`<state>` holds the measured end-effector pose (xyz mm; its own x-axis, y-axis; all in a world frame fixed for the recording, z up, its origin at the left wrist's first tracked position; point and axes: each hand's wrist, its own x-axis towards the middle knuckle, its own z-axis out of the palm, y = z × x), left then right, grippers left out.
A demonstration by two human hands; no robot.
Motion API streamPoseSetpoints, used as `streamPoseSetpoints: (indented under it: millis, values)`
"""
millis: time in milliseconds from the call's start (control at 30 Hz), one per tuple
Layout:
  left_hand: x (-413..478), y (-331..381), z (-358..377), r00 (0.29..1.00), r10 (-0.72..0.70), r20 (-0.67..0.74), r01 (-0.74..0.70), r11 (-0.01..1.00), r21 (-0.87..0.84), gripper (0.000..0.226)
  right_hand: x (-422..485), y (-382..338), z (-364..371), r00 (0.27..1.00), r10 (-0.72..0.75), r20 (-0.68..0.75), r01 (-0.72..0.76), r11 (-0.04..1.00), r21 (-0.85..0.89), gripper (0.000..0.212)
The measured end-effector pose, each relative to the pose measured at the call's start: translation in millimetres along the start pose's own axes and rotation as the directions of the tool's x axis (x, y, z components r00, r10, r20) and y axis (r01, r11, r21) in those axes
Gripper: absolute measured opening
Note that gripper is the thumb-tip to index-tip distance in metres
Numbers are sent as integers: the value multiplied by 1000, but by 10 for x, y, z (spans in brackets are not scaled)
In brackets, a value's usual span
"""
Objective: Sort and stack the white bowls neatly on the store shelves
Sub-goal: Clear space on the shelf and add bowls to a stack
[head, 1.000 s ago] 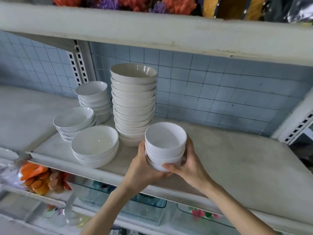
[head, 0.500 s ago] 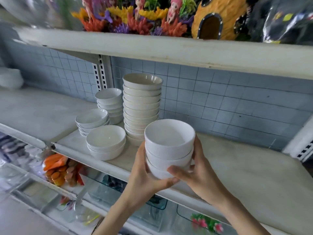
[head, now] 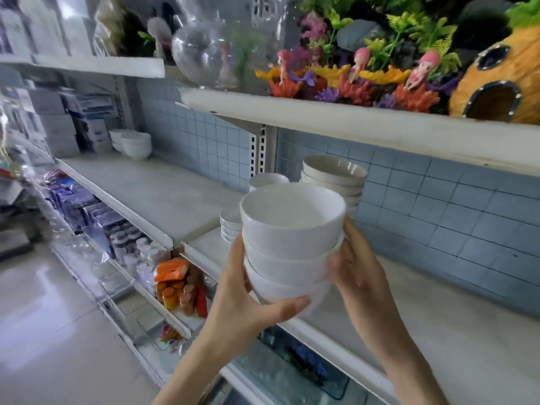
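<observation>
While bowl piles [head: 336, 176] already stand on the shelf [head: 438, 331], one stack [head: 289, 241] hangs unplaced.
Left hand [head: 242, 301] and right hand [head: 361, 274] both clasp it.

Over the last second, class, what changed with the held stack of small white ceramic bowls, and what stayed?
The stack of small white bowls rose toward the camera, partly covering the low bowl stacks behind. The left hand and right hand still grip its sides. The tall stack of cream bowls stayed on the white shelf.
</observation>
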<state>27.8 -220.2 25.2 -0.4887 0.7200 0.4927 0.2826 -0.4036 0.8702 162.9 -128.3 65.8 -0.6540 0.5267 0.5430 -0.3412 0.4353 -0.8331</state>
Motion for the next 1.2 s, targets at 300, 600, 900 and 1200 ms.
streamPoseSetpoints:
  millis: [300, 600, 900, 1200]
  values:
    - [249, 72, -1151, 996, -4, -94, 4, 1000, 1, 97, 510, 150, 1099, 996, -71, 59, 60, 983, 174, 60]
    - [484, -54, -1992, 999, -14, -38, 13, 1000, -21, 96, 812, 495, 1859, 993, -3, 121, -14, 990, 144, 83]
    - [1007, -423, -2591, 998, -50, -27, 49, 998, -44, 105, 1419, 916, 2259, 990, 43, 134, -57, 993, 106, 86]
    - [1931, -965, -3141, 999, -39, 21, 40, 999, -16, 101, 2289, 1469, 2599, 999, 14, 48, -19, 995, 99, 82]
